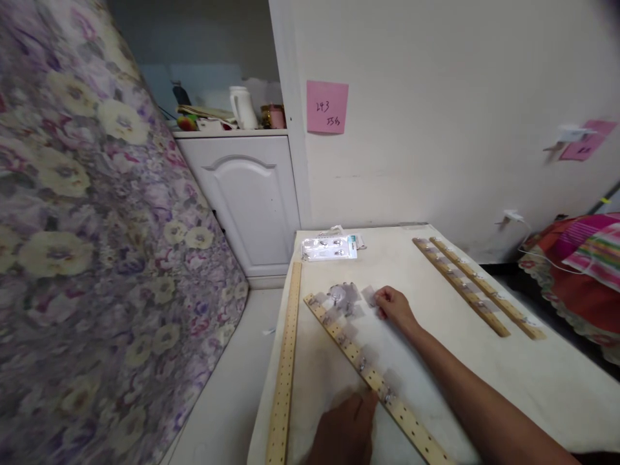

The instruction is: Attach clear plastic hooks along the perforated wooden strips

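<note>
My right hand (393, 306) is closed in a pinch on a clear square adhesive hook (369, 296) above the table. Beside it lies a small pile of clear adhesive hooks (343, 296) with metal parts. A perforated wooden strip (356, 354) runs diagonally across the table, with several clear hooks fixed along it. At that strip's lower left edge is my left hand (345, 427), dark and a little blurred. Its fingers are closed at the edge and seem to grip the strip; the fingertips are partly hidden.
A second perforated wooden strip (285, 368) lies along the table's left edge. Two wooden strips with hooks, one of them the nearer strip (458, 284), lie at the right. Packaged hooks (329, 248) sit at the back of the white table (484, 394). A floral curtain (97, 245) hangs at left.
</note>
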Demonstrator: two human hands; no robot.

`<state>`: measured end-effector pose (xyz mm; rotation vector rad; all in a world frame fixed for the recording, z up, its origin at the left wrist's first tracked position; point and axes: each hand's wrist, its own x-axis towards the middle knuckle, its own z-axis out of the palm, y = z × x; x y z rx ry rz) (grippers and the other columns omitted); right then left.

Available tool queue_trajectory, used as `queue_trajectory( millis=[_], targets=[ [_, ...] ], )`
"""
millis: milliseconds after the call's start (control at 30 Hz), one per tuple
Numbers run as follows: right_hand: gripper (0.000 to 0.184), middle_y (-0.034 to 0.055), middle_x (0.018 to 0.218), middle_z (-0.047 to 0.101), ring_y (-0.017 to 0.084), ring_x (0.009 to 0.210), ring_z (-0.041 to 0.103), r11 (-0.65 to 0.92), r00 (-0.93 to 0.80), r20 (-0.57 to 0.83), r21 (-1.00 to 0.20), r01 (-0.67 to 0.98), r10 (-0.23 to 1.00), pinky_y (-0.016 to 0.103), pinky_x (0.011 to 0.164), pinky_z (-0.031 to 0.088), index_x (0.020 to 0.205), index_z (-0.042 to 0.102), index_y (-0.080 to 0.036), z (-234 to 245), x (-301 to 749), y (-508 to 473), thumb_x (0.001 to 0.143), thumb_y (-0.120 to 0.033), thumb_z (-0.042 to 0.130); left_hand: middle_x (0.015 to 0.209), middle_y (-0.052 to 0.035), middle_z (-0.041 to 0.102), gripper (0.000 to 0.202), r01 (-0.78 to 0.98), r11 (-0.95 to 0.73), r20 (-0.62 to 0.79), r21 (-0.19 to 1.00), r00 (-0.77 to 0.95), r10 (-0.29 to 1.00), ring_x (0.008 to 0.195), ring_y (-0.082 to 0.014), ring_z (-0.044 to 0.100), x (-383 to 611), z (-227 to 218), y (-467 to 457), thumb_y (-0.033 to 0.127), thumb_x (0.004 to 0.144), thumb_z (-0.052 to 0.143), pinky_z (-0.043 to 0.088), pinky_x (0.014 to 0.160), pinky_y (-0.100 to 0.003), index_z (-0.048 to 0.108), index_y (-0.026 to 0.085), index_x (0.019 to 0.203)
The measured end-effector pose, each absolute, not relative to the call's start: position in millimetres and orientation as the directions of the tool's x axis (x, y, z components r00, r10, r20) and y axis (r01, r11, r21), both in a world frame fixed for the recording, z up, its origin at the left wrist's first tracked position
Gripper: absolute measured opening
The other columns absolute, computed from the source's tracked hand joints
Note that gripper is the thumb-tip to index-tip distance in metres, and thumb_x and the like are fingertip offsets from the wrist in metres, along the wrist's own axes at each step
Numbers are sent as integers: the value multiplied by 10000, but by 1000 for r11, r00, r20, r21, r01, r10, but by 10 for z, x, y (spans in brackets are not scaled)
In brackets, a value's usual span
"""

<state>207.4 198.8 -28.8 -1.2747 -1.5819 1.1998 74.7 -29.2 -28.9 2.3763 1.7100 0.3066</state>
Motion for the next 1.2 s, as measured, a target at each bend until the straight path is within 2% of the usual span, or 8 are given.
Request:
queue_trajectory(
  millis=[200, 333, 467, 567, 700, 900, 1033, 1200],
  targets=[
    [263, -53, 516, 542, 86, 405, 462, -111, -252, -116, -993, 32, 961, 221, 430, 383, 713, 552, -185, -257, 2502, 1756, 653, -425, 641, 1017, -95, 680, 468, 864, -347, 129, 365, 322, 938, 852, -224, 671, 708, -251, -305, 105, 789, 407, 552, 694, -309, 496, 186, 1241],
    [269, -40, 575, 585, 69, 416, 476, -160, -284, -137, -985, -60, 949, 196, 426, 382, 734, 556, -180, -203, 2725, 1440, 678, -419, 666, 931, -58, 677, 378, 851, -310, 182, 424, 255, 950, 785, -195, 654, 669, -174, -310, 151, 850, 377, 533, 678, -300, 535, 237, 1183],
    [258, 3, 733, 660, 42, 399, 464, -236, -358, -153, -951, -199, 921, 178, 398, 341, 742, 550, -173, -126, 2914, 1097, 696, -384, 691, 868, -34, 660, 268, 760, -194, 229, 620, 61, 971, 761, -157, 623, 739, -42, -390, 244, 907, 378, 495, 699, -260, 584, 245, 1078],
    [228, 17, 777, 666, 20, 382, 417, -292, -425, -153, -913, -284, 892, 170, 382, 282, 726, 548, -165, -58, 3023, 842, 721, -340, 692, 846, -37, 658, 252, 605, -49, 164, 794, -137, 977, 737, -153, 603, 984, 48, -499, 342, 899, 436, 470, 671, -244, 613, 219, 1030],
    [208, -49, 573, 537, 30, 410, 357, -372, -489, -176, -864, -339, 854, 170, 401, 213, 712, 532, -171, 20, 3098, 526, 735, -297, 696, 663, 7, 603, 355, 233, 124, -58, 965, -270, 961, 532, -111, 520, 1477, 41, -590, 458, 868, 470, 395, 510, -210, 614, 178, 1031],
    [246, -106, 449, 357, 38, 414, 200, -406, -558, -183, -860, -308, 810, 194, 428, 131, 684, 485, -183, 16, 3134, 189, 755, -324, 674, 636, 32, 591, 417, -218, 188, -224, 958, -158, 962, 399, -62, 457, 1883, -73, -590, 525, 803, 542, 302, 413, -185, 566, 154, 992],
    [293, -99, 445, 375, 45, 407, 223, -397, -589, -183, -881, -257, 787, 203, 429, 143, 671, 482, -188, -48, 3168, 89, 731, -394, 680, 609, 28, 590, 355, -294, 196, -249, 936, -157, 956, 383, -48, 439, 1924, -112, -611, 508, 809, 548, 274, 397, -176, 542, 154, 784],
    [292, -59, 502, 499, 58, 411, 301, -333, -640, -164, -931, -152, 751, 206, 425, 187, 712, 513, -188, -139, 3268, 70, 744, -444, 651, 582, 36, 570, 345, -322, 212, -278, 922, -171, 945, 379, -47, 421, 1967, -122, -646, 498, 802, 556, 276, 385, -175, 536, 158, 752]
  ],
)
